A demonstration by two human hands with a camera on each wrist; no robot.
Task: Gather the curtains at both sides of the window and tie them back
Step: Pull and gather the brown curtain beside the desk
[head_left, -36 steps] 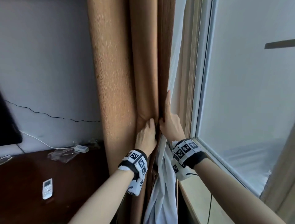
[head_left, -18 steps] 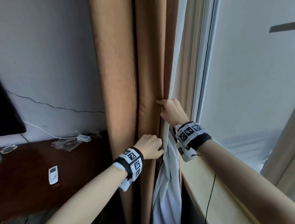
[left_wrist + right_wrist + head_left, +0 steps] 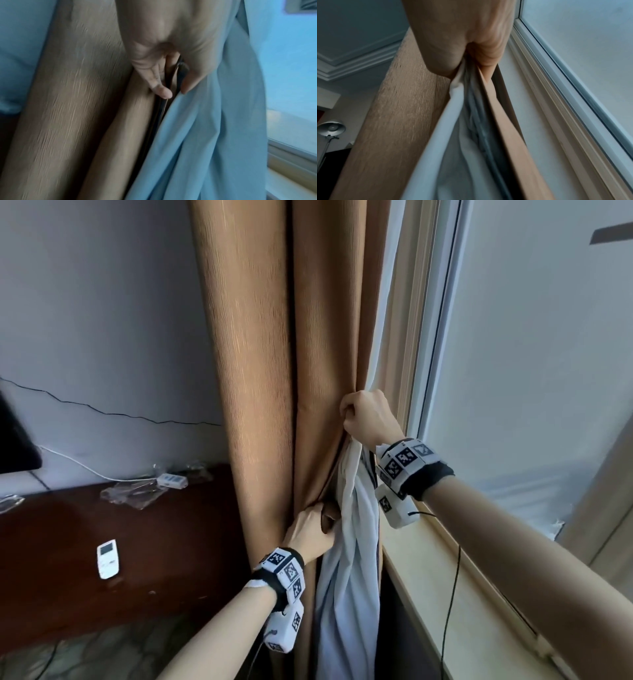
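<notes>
A tan curtain (image 3: 253, 344) hangs in thick folds left of the window (image 3: 534, 354), with a white sheer curtain (image 3: 349, 577) bunched behind its edge. My right hand (image 3: 366, 416) grips the tan edge and the sheer together high up; the right wrist view shows the fabric (image 3: 471, 102) pinched in my fist. Lower down, my left hand (image 3: 311, 529) pinches the tan curtain's edge, thumb and fingers (image 3: 161, 90) closed over the hem beside the sheer (image 3: 205, 135). No tie-back is visible.
A dark wooden desk (image 3: 51, 587) stands at the left with a white remote (image 3: 108, 558), a plastic bag and a small adapter (image 3: 171, 480). The pale windowsill (image 3: 445, 594) runs along the right, with a black cable (image 3: 450, 611) over it. A dark screen edge (image 3: 13, 440) is at far left.
My right hand rose and closed from flat fingers into a fist on the curtain edge. My left hand dropped lower and curled onto the hem. The camera view shifted slightly.
</notes>
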